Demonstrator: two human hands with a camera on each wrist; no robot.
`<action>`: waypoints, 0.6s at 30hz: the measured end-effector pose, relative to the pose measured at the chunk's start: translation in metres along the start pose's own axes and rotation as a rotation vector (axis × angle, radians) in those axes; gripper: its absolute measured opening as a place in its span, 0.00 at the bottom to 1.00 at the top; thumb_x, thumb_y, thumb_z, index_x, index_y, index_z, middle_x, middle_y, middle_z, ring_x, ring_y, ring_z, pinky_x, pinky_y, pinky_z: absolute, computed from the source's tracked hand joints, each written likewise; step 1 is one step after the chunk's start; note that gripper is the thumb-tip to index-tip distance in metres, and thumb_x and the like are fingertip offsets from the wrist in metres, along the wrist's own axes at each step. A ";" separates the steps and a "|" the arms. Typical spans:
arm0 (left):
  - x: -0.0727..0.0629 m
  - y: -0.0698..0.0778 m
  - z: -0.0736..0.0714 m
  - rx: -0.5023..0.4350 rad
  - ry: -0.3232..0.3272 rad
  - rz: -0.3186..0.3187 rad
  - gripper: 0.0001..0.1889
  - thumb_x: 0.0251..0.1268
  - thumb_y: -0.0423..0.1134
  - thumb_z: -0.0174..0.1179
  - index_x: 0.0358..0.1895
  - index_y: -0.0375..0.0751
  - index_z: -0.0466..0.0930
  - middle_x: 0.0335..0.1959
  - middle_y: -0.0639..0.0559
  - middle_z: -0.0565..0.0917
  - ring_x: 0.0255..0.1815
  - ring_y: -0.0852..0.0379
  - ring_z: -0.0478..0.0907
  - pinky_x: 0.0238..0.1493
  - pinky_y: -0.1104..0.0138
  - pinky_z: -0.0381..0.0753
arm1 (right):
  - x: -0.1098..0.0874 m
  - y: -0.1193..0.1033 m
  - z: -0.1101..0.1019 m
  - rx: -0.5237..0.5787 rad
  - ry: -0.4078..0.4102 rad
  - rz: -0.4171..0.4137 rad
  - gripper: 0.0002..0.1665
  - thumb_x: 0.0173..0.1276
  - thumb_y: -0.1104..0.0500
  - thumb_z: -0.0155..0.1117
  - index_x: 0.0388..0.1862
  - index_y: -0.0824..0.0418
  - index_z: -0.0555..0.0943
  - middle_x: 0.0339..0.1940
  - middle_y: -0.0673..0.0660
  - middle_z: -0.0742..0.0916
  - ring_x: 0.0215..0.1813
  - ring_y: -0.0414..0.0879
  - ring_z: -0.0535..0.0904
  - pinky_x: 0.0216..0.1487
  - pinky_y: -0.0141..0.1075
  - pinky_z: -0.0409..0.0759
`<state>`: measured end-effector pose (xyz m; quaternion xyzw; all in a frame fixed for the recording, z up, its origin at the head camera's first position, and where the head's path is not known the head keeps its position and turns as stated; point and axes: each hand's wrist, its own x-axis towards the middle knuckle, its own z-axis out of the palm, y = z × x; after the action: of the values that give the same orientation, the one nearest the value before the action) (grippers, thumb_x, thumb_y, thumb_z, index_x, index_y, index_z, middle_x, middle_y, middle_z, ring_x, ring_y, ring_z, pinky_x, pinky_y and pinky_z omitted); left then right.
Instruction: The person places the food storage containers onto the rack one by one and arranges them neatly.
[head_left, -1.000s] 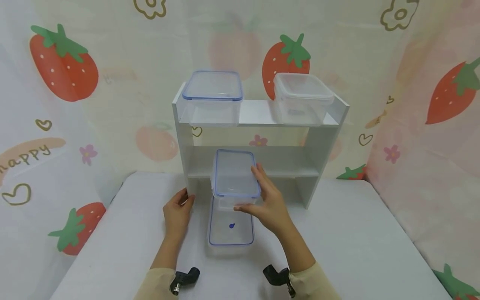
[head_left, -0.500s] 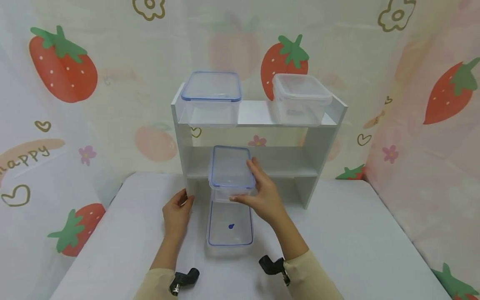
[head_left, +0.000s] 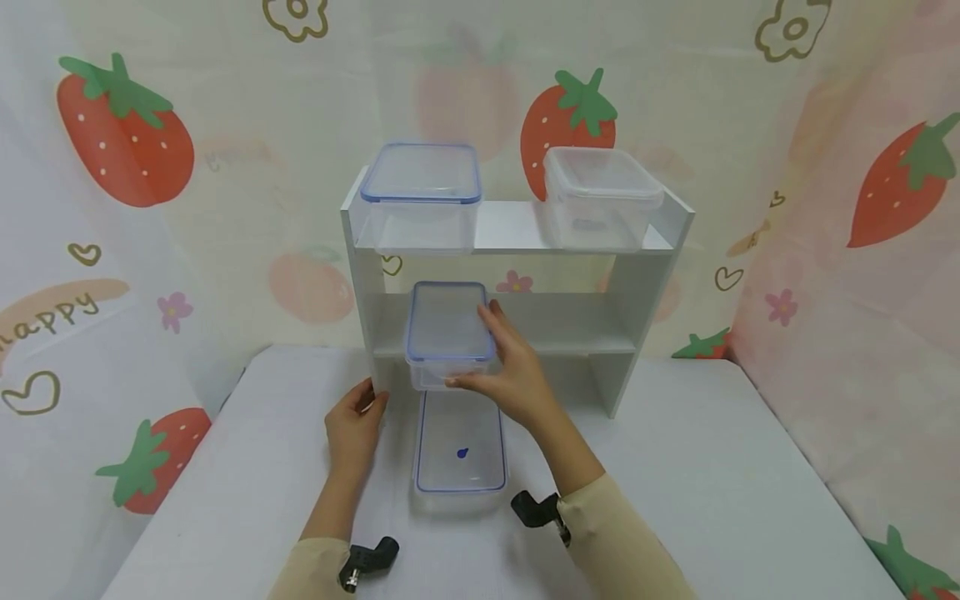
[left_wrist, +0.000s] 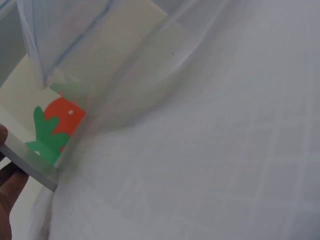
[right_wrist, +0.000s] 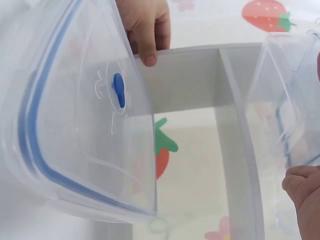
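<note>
In the head view my right hand (head_left: 513,367) grips a clear food container (head_left: 450,321) with a blue-rimmed lid by its right side. The container is raised at the front of the white shelf unit's (head_left: 365,308) middle level; whether it touches the board I cannot tell. My left hand (head_left: 356,429) holds the front edge of the unit's left side panel, its thumb on one face in the right wrist view. Below the held container, a second clear container (head_left: 461,467) with a blue-rimmed lid and a small blue mark sits on the table, its far end partly covered.
On the top shelf stand a large blue-rimmed container (head_left: 423,221) at left and a white-lidded container (head_left: 603,204) at right. The middle shelf board (head_left: 570,329) extends right of the held container. A white cloth (head_left: 712,492) covers the table; a strawberry-print backdrop (head_left: 300,167) surrounds it.
My right hand has carried the held container left and slightly upward, toward the left part of the middle shelf. The left hand and the other containers stay in place.
</note>
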<state>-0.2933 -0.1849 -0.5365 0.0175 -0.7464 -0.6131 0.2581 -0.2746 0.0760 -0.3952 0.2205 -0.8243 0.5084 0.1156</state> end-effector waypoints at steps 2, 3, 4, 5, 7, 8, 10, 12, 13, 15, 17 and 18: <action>0.000 0.001 0.000 -0.002 -0.002 -0.009 0.19 0.68 0.34 0.68 0.60 0.32 0.82 0.54 0.35 0.86 0.56 0.43 0.86 0.45 0.83 0.82 | 0.003 0.000 0.001 -0.030 -0.006 -0.007 0.68 0.47 0.41 0.87 0.84 0.42 0.57 0.86 0.45 0.54 0.85 0.46 0.49 0.81 0.51 0.60; 0.000 0.001 0.000 -0.007 -0.005 -0.016 0.19 0.69 0.34 0.68 0.61 0.32 0.82 0.55 0.34 0.86 0.56 0.43 0.85 0.45 0.83 0.82 | 0.004 -0.001 0.002 -0.042 -0.012 -0.010 0.68 0.48 0.41 0.86 0.84 0.41 0.57 0.86 0.45 0.54 0.85 0.47 0.49 0.81 0.52 0.59; 0.000 0.001 0.000 -0.006 -0.006 -0.020 0.20 0.69 0.34 0.68 0.61 0.32 0.82 0.55 0.35 0.86 0.56 0.43 0.85 0.45 0.83 0.82 | 0.006 -0.001 0.003 -0.052 -0.020 -0.013 0.68 0.48 0.41 0.86 0.84 0.41 0.56 0.86 0.45 0.53 0.85 0.48 0.49 0.81 0.53 0.59; 0.000 0.002 0.000 -0.004 -0.007 -0.023 0.20 0.69 0.34 0.68 0.61 0.32 0.82 0.55 0.34 0.86 0.57 0.42 0.85 0.44 0.83 0.82 | 0.007 -0.002 0.003 -0.059 -0.027 -0.016 0.68 0.48 0.41 0.86 0.84 0.41 0.56 0.86 0.45 0.53 0.85 0.49 0.50 0.80 0.54 0.59; 0.000 0.002 0.000 -0.001 -0.008 -0.024 0.20 0.69 0.34 0.67 0.61 0.31 0.81 0.55 0.34 0.86 0.57 0.42 0.85 0.44 0.83 0.82 | 0.011 -0.002 0.005 -0.066 -0.035 -0.024 0.68 0.49 0.41 0.86 0.84 0.42 0.56 0.86 0.46 0.53 0.85 0.50 0.50 0.80 0.55 0.59; 0.000 0.002 0.000 -0.001 -0.010 -0.023 0.20 0.69 0.34 0.67 0.61 0.31 0.81 0.55 0.34 0.86 0.57 0.42 0.85 0.44 0.82 0.82 | 0.013 -0.002 0.006 -0.065 -0.038 -0.025 0.68 0.49 0.42 0.86 0.84 0.42 0.56 0.86 0.47 0.53 0.85 0.50 0.50 0.80 0.56 0.59; 0.000 0.001 0.001 0.009 -0.009 -0.018 0.20 0.69 0.34 0.67 0.61 0.32 0.82 0.55 0.35 0.86 0.56 0.42 0.85 0.44 0.82 0.82 | 0.017 -0.003 0.009 -0.065 -0.044 -0.031 0.68 0.49 0.42 0.86 0.84 0.44 0.56 0.86 0.48 0.53 0.85 0.51 0.50 0.80 0.56 0.59; 0.001 -0.001 0.001 0.012 -0.007 -0.011 0.20 0.69 0.34 0.67 0.61 0.33 0.82 0.55 0.35 0.86 0.56 0.42 0.85 0.45 0.82 0.83 | 0.021 -0.004 0.011 -0.061 -0.054 -0.036 0.68 0.50 0.43 0.86 0.84 0.44 0.55 0.86 0.50 0.53 0.85 0.52 0.49 0.81 0.56 0.58; 0.001 -0.002 0.001 0.014 -0.007 -0.008 0.19 0.69 0.35 0.67 0.61 0.33 0.82 0.55 0.35 0.86 0.56 0.42 0.85 0.45 0.81 0.83 | 0.023 -0.004 0.013 -0.066 -0.059 -0.035 0.68 0.50 0.42 0.85 0.84 0.44 0.55 0.86 0.50 0.53 0.85 0.52 0.49 0.81 0.56 0.58; 0.001 -0.003 0.000 0.017 -0.004 -0.001 0.19 0.69 0.35 0.68 0.61 0.34 0.82 0.55 0.36 0.86 0.56 0.42 0.86 0.45 0.81 0.83 | 0.027 -0.004 0.015 -0.069 -0.069 -0.034 0.68 0.51 0.42 0.85 0.85 0.44 0.54 0.86 0.50 0.52 0.85 0.51 0.49 0.81 0.56 0.58; 0.001 -0.004 0.000 0.013 -0.002 0.009 0.19 0.69 0.34 0.68 0.60 0.33 0.82 0.55 0.35 0.86 0.56 0.42 0.86 0.44 0.81 0.83 | 0.030 -0.004 0.017 -0.062 -0.073 -0.039 0.68 0.51 0.43 0.85 0.85 0.46 0.54 0.87 0.51 0.52 0.85 0.52 0.49 0.81 0.55 0.59; 0.002 -0.004 0.000 0.011 -0.001 0.015 0.19 0.69 0.34 0.68 0.60 0.33 0.82 0.54 0.35 0.87 0.55 0.42 0.86 0.44 0.81 0.83 | 0.031 -0.005 0.017 -0.063 -0.073 -0.040 0.68 0.51 0.44 0.85 0.85 0.46 0.54 0.87 0.51 0.52 0.85 0.52 0.49 0.81 0.55 0.59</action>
<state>-0.2961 -0.1864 -0.5397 0.0129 -0.7502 -0.6069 0.2623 -0.2993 0.0510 -0.3863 0.2517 -0.8390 0.4713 0.1027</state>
